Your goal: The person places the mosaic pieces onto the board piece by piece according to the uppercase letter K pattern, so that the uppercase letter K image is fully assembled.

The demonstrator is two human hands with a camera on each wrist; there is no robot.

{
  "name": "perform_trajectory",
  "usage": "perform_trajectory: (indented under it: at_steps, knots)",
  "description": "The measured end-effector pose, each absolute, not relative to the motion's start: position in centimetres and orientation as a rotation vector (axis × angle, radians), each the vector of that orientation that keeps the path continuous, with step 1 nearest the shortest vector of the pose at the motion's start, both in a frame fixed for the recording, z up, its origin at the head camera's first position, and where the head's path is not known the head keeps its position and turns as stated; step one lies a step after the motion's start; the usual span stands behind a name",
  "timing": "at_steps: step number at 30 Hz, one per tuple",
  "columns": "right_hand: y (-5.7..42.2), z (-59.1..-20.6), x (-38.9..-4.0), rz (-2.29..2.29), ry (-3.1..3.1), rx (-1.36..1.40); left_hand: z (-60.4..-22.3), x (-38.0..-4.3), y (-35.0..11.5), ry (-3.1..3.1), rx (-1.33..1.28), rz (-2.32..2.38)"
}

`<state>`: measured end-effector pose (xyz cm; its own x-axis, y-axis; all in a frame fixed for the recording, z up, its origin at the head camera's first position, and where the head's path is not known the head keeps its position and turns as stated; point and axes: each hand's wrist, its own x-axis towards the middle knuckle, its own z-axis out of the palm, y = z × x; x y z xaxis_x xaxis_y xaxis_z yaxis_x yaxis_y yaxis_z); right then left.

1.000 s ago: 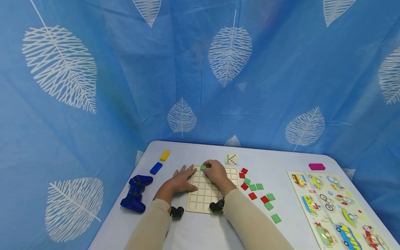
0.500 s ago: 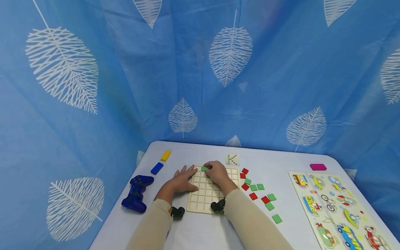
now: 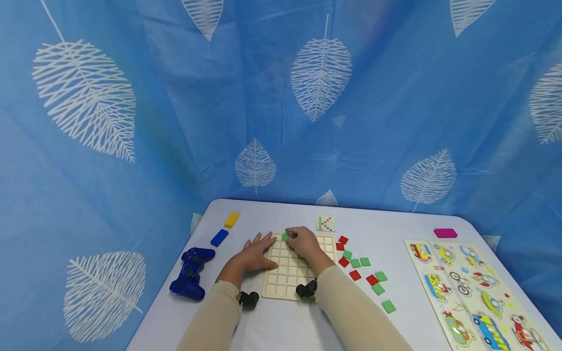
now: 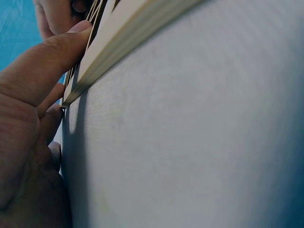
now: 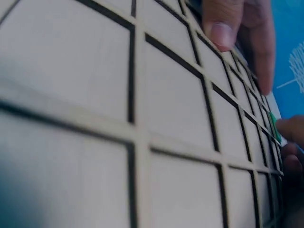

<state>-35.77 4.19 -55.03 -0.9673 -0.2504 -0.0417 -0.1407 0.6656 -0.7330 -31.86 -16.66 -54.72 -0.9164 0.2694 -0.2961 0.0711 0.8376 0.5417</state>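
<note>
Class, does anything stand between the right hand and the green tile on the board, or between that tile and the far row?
Nothing visible does. The right hand touches the green tile at the far row of the board; the left hand rests at the board's left side, apart from the tile.

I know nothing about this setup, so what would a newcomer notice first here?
Probably the blue curtain with big white leaves, rising behind the table. Then the grid board, with the left hand spread at its left edge and the right hand at a green tile near its far edge. To the right lies a colorful picture board.
</note>
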Motion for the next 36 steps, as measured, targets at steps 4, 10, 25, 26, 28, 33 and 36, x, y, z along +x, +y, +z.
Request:
perform_trajectory:
  at_steps: [4, 10, 25, 26, 28, 33, 36]
  knots:
    - [5.3, -54.7, -35.1, -1.343, 2.642, -0.318, -54.8, -31.8, -16.7, 2.658, 0.262, 0.754]
    - [7.8, -53.9, -33.5, -1.446, 2.576, -0.352, -54.6, -31.5, -16.9, 2.666, 0.239, 0.771]
    - [19.1, -52.9, -30.1, -1.263, 2.734, -0.009, -54.5, -31.7, -16.6, 2.668, 0.272, 0.811]
    - [19.9, -53.0, -30.1, -1.239, 2.738, 0.015, -54.5, -31.7, -16.6, 2.671, 0.269, 0.805]
    - [21.3, -53.1, -30.0, -1.186, 2.755, 0.056, -54.6, -31.7, -16.7, 2.677, 0.273, 0.807]
    - [23.8, -53.7, -29.6, -1.117, 2.757, 0.121, -54.6, -31.7, -16.5, 2.662, 0.292, 0.819]
    - [24.4, -54.0, -29.6, -1.119, 2.723, 0.128, -54.6, -31.6, -16.4, 2.660, 0.286, 0.819]
